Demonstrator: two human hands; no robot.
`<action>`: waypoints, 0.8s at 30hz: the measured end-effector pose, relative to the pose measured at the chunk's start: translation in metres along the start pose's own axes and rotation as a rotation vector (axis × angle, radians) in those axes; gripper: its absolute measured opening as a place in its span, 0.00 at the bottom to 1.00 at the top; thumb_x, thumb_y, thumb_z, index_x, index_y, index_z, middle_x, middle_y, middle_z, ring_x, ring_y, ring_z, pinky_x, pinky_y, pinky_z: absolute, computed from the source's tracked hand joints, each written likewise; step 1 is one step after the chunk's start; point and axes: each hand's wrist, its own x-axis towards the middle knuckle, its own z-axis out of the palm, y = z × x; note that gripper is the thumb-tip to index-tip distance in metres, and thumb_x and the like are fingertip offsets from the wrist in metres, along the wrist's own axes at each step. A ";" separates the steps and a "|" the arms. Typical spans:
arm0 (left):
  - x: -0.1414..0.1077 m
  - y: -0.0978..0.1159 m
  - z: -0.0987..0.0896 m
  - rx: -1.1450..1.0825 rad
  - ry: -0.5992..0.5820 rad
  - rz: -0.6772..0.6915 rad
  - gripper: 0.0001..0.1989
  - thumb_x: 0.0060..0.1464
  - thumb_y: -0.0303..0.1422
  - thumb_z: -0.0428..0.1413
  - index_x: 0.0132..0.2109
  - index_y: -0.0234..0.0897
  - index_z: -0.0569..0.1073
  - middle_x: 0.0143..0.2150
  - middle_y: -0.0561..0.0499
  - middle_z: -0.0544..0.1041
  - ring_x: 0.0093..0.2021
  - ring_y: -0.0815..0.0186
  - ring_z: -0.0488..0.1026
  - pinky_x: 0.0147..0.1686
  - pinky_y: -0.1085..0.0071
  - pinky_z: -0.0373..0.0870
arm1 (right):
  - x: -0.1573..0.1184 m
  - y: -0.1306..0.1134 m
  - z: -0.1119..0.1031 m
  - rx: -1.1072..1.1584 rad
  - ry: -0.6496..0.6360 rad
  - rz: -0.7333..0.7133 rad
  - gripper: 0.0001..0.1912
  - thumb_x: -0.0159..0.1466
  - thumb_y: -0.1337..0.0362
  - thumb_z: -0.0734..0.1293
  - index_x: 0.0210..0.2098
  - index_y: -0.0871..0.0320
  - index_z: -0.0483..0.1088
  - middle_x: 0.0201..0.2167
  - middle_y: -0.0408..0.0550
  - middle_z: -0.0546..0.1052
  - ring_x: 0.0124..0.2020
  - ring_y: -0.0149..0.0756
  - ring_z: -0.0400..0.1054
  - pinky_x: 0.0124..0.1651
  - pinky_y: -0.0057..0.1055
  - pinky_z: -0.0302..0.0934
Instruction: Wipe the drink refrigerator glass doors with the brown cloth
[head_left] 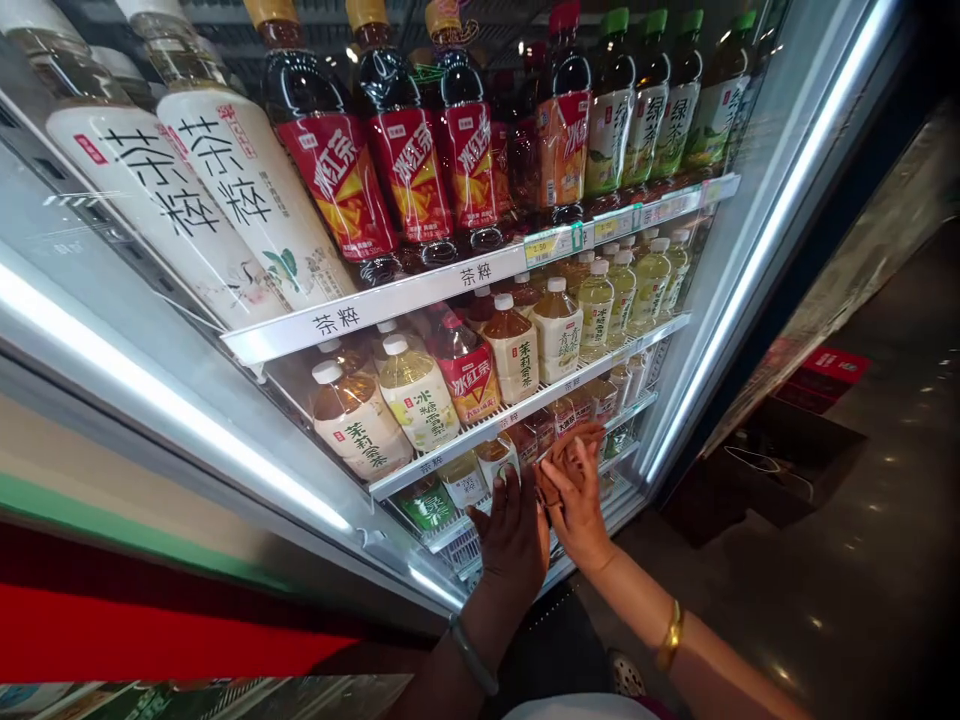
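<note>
My left hand [514,530], with a pale bangle on its wrist, is raised in front of the cooler's lower shelves. Its fingers are stretched out and apart. Close beside it, my right hand [577,490] has its fingers extended and slightly bent, and a gold bracelet [671,635] circles that forearm. No object shows in either hand. Whether the fingertips touch anything is unclear. Behind the hands, a white-labelled bottle [496,458] and a green-labelled bottle [425,505] stand on a lower shelf, partly covered by the hands and the shelf edge above.
The lit cooler's upper shelf [420,290] carries large white-labelled bottles [255,190], red-labelled tea bottles [409,175] and green tea bottles [645,130]. White-capped bottles [360,430] line the middle shelf [480,430]. A bright light strip [765,240] runs along the right frame. Dark floor [825,600] lies at right.
</note>
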 end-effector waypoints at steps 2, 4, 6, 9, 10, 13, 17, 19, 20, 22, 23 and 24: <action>0.001 0.003 0.003 0.001 -0.005 -0.001 0.39 0.66 0.29 0.53 0.78 0.31 0.48 0.73 0.36 0.66 0.81 0.57 0.40 0.76 0.45 0.18 | 0.006 0.000 -0.001 0.015 0.001 -0.032 0.33 0.65 0.74 0.66 0.67 0.43 0.66 0.80 0.48 0.46 0.81 0.55 0.39 0.73 0.67 0.55; 0.004 0.008 0.006 -0.007 -0.008 -0.002 0.40 0.65 0.30 0.53 0.78 0.30 0.46 0.74 0.35 0.63 0.80 0.56 0.41 0.78 0.48 0.24 | 0.019 0.010 -0.004 0.028 0.010 -0.043 0.33 0.64 0.74 0.66 0.65 0.41 0.68 0.79 0.45 0.48 0.80 0.55 0.41 0.74 0.67 0.55; 0.008 0.014 0.010 -0.013 -0.001 0.001 0.41 0.65 0.31 0.53 0.78 0.29 0.45 0.75 0.36 0.60 0.81 0.58 0.40 0.79 0.52 0.30 | 0.031 0.026 -0.010 0.031 0.019 -0.028 0.33 0.64 0.73 0.66 0.65 0.40 0.68 0.79 0.45 0.48 0.80 0.56 0.41 0.75 0.68 0.53; 0.014 0.022 0.016 0.000 0.003 -0.004 0.41 0.65 0.32 0.53 0.78 0.29 0.45 0.76 0.37 0.58 0.81 0.59 0.38 0.79 0.52 0.28 | 0.033 0.043 -0.015 0.016 0.044 0.033 0.36 0.64 0.74 0.66 0.69 0.43 0.64 0.79 0.49 0.46 0.81 0.56 0.39 0.75 0.69 0.51; 0.015 0.025 0.018 0.006 0.001 0.000 0.41 0.65 0.32 0.53 0.78 0.29 0.45 0.76 0.36 0.58 0.81 0.59 0.37 0.79 0.52 0.28 | 0.029 0.044 -0.015 0.009 0.054 0.052 0.37 0.65 0.75 0.65 0.70 0.44 0.62 0.80 0.50 0.45 0.81 0.56 0.38 0.75 0.69 0.51; 0.017 0.031 0.024 -0.003 -0.004 0.020 0.40 0.65 0.32 0.53 0.78 0.29 0.46 0.75 0.37 0.60 0.81 0.60 0.39 0.79 0.54 0.30 | 0.013 0.036 -0.012 -0.003 0.047 0.063 0.36 0.65 0.74 0.64 0.71 0.47 0.60 0.80 0.52 0.43 0.81 0.56 0.36 0.73 0.67 0.56; 0.021 0.037 0.029 -0.034 -0.011 0.028 0.37 0.67 0.32 0.51 0.78 0.29 0.49 0.74 0.37 0.64 0.81 0.60 0.38 0.79 0.54 0.27 | 0.016 0.033 -0.012 0.013 0.004 0.010 0.30 0.67 0.70 0.64 0.67 0.46 0.66 0.79 0.51 0.49 0.80 0.57 0.42 0.70 0.67 0.61; 0.026 0.041 0.030 -0.043 -0.016 0.042 0.36 0.68 0.32 0.51 0.78 0.29 0.49 0.74 0.37 0.64 0.81 0.60 0.39 0.79 0.52 0.26 | 0.029 0.045 -0.017 0.022 0.009 -0.006 0.30 0.66 0.72 0.63 0.65 0.44 0.68 0.78 0.48 0.51 0.80 0.55 0.43 0.71 0.67 0.59; 0.028 0.043 0.031 -0.052 -0.017 0.052 0.36 0.68 0.32 0.51 0.78 0.29 0.49 0.74 0.37 0.64 0.81 0.60 0.39 0.79 0.53 0.27 | 0.036 0.053 -0.020 0.025 0.015 -0.008 0.31 0.65 0.72 0.63 0.65 0.43 0.68 0.78 0.47 0.51 0.80 0.54 0.44 0.72 0.67 0.58; 0.032 0.047 0.033 -0.076 -0.015 0.072 0.37 0.68 0.31 0.51 0.78 0.30 0.49 0.74 0.37 0.64 0.81 0.61 0.39 0.79 0.55 0.29 | 0.045 0.070 -0.024 0.027 0.033 0.003 0.32 0.64 0.74 0.65 0.65 0.43 0.68 0.78 0.46 0.50 0.80 0.53 0.44 0.74 0.67 0.54; 0.034 0.049 0.034 -0.084 -0.012 0.075 0.37 0.68 0.31 0.51 0.78 0.30 0.49 0.74 0.37 0.64 0.81 0.62 0.39 0.79 0.55 0.28 | 0.046 0.076 -0.025 0.027 0.044 0.017 0.34 0.63 0.75 0.65 0.66 0.43 0.67 0.78 0.47 0.49 0.80 0.54 0.43 0.75 0.68 0.53; 0.036 0.051 0.036 -0.088 -0.010 0.073 0.37 0.67 0.31 0.52 0.78 0.30 0.49 0.74 0.37 0.63 0.81 0.62 0.39 0.79 0.54 0.26 | 0.045 0.080 -0.025 0.026 0.055 0.037 0.36 0.63 0.76 0.65 0.67 0.43 0.65 0.79 0.47 0.48 0.80 0.54 0.42 0.76 0.68 0.51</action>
